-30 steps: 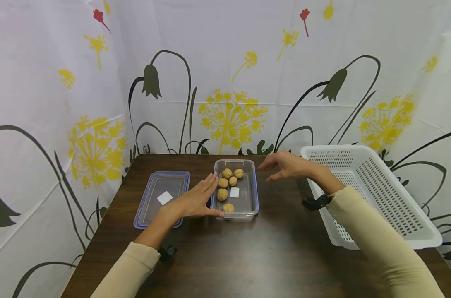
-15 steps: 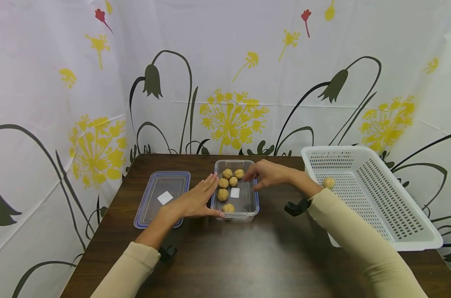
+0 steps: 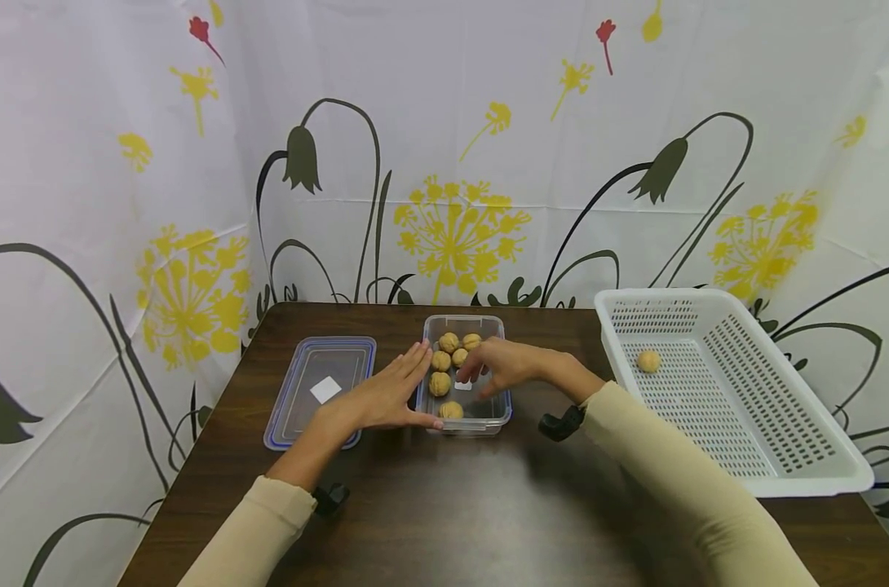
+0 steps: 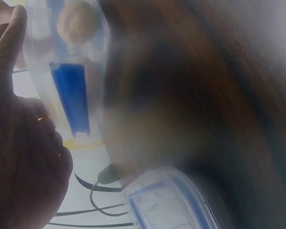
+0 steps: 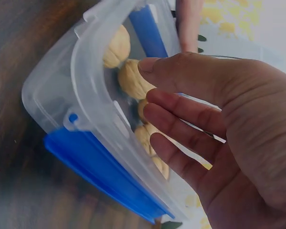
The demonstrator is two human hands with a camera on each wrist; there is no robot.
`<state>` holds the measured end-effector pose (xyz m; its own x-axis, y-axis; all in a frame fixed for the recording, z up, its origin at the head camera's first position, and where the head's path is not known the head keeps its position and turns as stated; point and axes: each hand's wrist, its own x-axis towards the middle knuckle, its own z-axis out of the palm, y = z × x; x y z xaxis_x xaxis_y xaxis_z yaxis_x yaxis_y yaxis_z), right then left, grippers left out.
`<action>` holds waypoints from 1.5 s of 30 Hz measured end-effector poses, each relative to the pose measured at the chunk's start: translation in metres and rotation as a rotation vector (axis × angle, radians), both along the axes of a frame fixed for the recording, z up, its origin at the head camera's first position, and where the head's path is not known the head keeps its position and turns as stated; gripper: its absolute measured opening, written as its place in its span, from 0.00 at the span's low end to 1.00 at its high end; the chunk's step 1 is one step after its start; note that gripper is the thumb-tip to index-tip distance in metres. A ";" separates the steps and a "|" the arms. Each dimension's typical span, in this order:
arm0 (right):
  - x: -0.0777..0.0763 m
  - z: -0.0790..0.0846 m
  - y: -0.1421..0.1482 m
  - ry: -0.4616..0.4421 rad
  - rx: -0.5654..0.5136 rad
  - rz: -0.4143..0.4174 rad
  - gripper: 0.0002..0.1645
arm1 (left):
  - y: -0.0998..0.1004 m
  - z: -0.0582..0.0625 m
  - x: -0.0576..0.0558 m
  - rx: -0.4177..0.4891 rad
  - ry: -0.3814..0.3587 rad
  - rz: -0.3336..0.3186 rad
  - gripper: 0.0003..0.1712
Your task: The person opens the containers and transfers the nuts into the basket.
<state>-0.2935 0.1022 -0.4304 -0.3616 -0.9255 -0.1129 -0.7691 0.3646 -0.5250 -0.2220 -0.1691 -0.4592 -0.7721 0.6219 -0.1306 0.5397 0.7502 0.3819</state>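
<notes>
Clear plastic is forming the container [image 3: 481,425], which is sitting on the dark brown bench [image 3: 444,505] just below the centre of the head view. Six walnuts [image 3: 440,383] are lying inside it, mostly toward its left side and far end. At the container's left rim, the left hand [image 3: 389,395] is resting with fingers straight, released and grasping nothing. Over the container's right half, the right hand [image 3: 505,363] is hovering palm down, fingers loosely bent and holding nothing; in the right wrist view, a blue clip [image 5: 105,171] is showing below its fingertips. Left of the container, a blue-edged lid [image 3: 301,408] is lying flat with a white label [image 3: 325,390] on it. On the right of the frame, a white basket [image 3: 723,408] is holding a lone walnut [image 3: 648,361] toward its upper left. Flower-printed cloth [image 3: 474,122] is hanging behind the bench.
</notes>
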 end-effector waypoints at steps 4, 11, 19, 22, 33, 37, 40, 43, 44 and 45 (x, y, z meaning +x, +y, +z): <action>0.003 -0.006 -0.007 -0.009 0.006 0.021 0.23 | -0.001 -0.001 0.000 0.010 -0.004 -0.003 0.71; 0.007 -0.019 -0.016 -0.033 0.019 0.000 0.23 | -0.001 -0.001 0.000 0.009 -0.011 -0.002 0.72; 0.010 -0.028 -0.023 -0.005 0.020 0.029 0.21 | 0.000 0.000 -0.002 0.011 -0.013 -0.002 0.71; 0.010 -0.029 -0.024 0.010 0.024 0.030 0.21 | 0.000 -0.001 -0.003 0.010 -0.009 -0.001 0.71; 0.015 -0.029 -0.027 0.034 0.023 0.006 0.22 | -0.002 -0.003 -0.004 0.007 0.009 -0.009 0.72; 0.017 -0.032 -0.027 0.050 0.014 -0.008 0.22 | -0.002 -0.002 -0.003 -0.001 0.005 -0.006 0.72; 0.018 -0.034 -0.027 0.062 0.007 -0.011 0.22 | -0.002 -0.002 -0.002 0.002 0.003 -0.006 0.72; 0.019 -0.037 -0.027 0.078 0.001 -0.011 0.21 | -0.001 -0.004 -0.003 -0.001 0.003 -0.005 0.71; 0.020 -0.037 -0.027 0.084 -0.001 -0.009 0.21 | -0.001 -0.004 -0.003 0.001 0.004 -0.005 0.71; 0.020 -0.038 -0.027 0.089 -0.003 -0.008 0.21 | -0.001 -0.004 -0.003 -0.002 0.004 -0.004 0.71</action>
